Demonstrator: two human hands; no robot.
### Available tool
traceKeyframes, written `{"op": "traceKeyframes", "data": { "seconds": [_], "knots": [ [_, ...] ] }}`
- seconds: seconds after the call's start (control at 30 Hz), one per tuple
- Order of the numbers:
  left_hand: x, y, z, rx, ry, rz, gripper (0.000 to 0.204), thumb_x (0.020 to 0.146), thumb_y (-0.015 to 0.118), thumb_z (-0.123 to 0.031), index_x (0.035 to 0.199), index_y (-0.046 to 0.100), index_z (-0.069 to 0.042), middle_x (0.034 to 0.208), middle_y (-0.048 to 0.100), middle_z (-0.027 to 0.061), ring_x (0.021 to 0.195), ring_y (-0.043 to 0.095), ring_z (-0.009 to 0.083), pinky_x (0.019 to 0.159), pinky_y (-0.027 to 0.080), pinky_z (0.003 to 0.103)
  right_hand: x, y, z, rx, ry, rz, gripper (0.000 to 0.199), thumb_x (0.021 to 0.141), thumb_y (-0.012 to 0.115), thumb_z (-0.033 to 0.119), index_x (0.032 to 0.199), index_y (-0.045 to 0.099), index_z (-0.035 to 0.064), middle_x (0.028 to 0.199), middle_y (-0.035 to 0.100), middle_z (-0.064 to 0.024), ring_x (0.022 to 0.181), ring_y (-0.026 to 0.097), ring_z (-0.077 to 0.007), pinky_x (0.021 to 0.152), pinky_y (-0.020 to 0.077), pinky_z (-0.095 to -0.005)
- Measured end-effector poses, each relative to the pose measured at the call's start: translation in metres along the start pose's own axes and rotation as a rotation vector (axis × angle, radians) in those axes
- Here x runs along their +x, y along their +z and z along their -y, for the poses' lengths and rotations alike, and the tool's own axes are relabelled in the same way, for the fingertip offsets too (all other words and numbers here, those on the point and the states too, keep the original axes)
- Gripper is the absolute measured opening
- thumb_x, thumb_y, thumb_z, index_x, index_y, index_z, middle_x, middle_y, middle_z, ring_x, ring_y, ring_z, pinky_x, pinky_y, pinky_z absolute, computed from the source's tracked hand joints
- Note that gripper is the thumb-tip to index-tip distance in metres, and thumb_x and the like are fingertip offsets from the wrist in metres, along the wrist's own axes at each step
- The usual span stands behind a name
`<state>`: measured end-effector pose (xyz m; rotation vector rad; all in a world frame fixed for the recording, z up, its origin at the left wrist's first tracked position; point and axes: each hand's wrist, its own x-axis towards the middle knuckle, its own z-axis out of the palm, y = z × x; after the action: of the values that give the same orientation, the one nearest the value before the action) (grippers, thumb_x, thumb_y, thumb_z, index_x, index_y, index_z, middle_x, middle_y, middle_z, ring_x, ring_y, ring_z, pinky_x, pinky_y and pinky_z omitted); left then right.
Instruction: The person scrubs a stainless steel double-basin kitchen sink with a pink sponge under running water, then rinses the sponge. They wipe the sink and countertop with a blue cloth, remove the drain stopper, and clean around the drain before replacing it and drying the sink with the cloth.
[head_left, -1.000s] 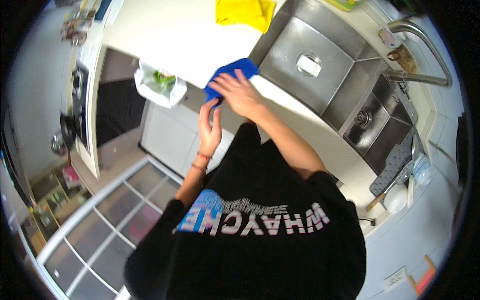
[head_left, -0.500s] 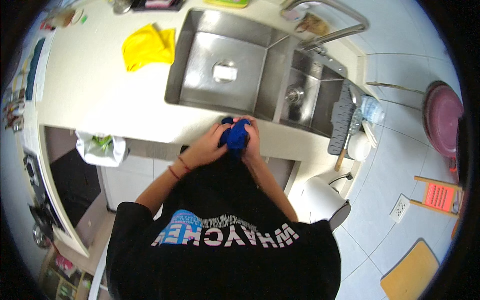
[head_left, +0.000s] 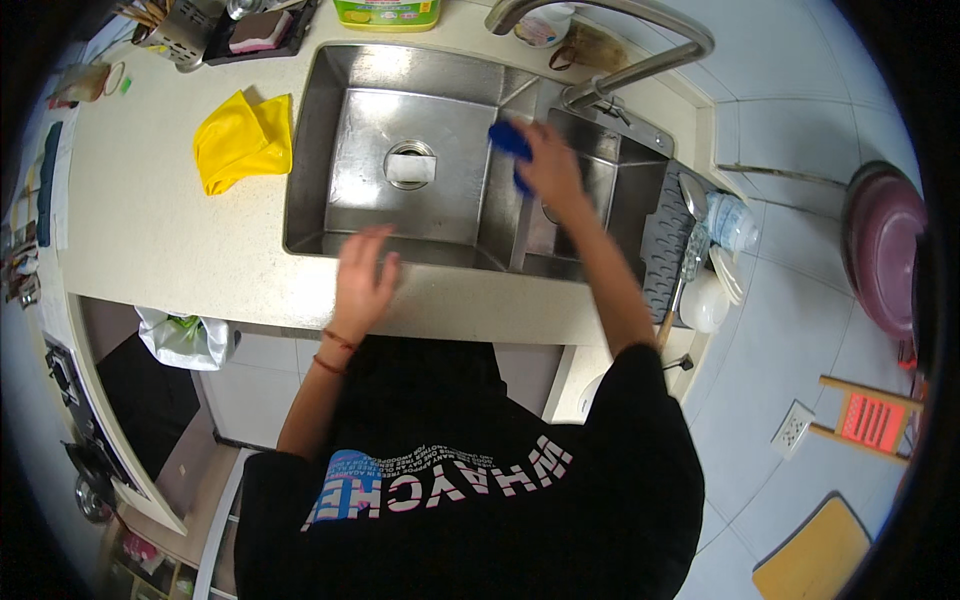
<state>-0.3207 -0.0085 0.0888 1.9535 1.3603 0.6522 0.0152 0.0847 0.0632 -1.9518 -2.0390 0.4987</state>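
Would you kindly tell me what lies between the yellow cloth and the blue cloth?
In the head view, the large sink basin lies between the yellow cloth and the blue cloth in the right hand.

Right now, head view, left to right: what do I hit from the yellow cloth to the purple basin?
Yellow cloth → left hand → right hand gripping blue cloth → gray mat → purple basin.
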Motion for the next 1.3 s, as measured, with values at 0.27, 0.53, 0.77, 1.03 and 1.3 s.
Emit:
{"op": "traceKeyframes", "data": {
  "seconds": [0.27,0.53,0.77,1.03,1.3],
  "knots": [
    [-0.008,-0.010,0.045,0.244,-0.084,-0.197,0.027,0.086,0.061,-0.015,0.109,0.060,-0.001,0.113,0.057,0.0153,0.120,0.048,0.0382,0.102,0.035,0.046,0.024,-0.008,-0.037,-0.315,-0.329,-0.056,0.047,0.088,0.062,0.045,0.116,0.063,0.0073,0.117,0.055,-0.0212,0.107,0.056,-0.0343,0.077,0.0525,-0.0436],
    [-0.004,-0.006,0.047,0.309,-0.062,-0.173,0.025,0.084,0.060,-0.016,0.105,0.062,-0.003,0.108,0.060,0.0129,0.117,0.050,0.0357,0.100,0.036,0.045,-0.012,-0.053,-0.023,0.087,0.278,0.443,0.052,0.091,0.052,0.054,0.108,0.059,0.0061,0.097,0.063,-0.0188,0.095,0.063,-0.0303,0.081,0.0513,-0.0425],
    [-0.009,-0.018,0.063,0.178,-0.170,-0.239,0.024,0.087,0.060,-0.017,0.106,0.060,-0.003,0.115,0.056,0.0141,0.122,0.047,0.0351,0.112,0.022,0.053,-0.017,-0.003,-0.034,-0.351,-0.974,0.510,0.042,0.087,0.055,0.019,0.129,0.054,0.0133,0.108,0.057,-0.0114,0.087,0.064,-0.0288,0.075,0.0545,-0.0418],
    [0.069,-0.095,0.144,0.819,-0.207,-0.165,0.062,0.087,0.056,-0.056,0.140,0.049,-0.023,0.140,0.042,0.0189,0.136,0.033,0.0350,0.114,0.014,0.054,0.134,0.054,-0.020,-0.352,-0.454,-0.121,0.041,0.085,0.056,0.009,0.123,0.062,0.0237,0.110,0.049,-0.0157,0.096,0.059,-0.0353,0.074,0.0556,-0.0426],
    [0.077,-0.109,0.124,0.404,-0.266,-0.276,0.055,0.086,0.064,-0.039,0.132,0.054,-0.011,0.138,0.044,0.0220,0.128,0.041,0.0395,0.105,0.034,0.051,0.193,0.192,0.102,0.177,-0.177,-0.065,0.046,0.079,0.062,0.001,0.120,0.065,0.0233,0.115,0.050,-0.0102,0.101,0.057,-0.0314,0.087,0.0500,-0.0448]
  ]
}}
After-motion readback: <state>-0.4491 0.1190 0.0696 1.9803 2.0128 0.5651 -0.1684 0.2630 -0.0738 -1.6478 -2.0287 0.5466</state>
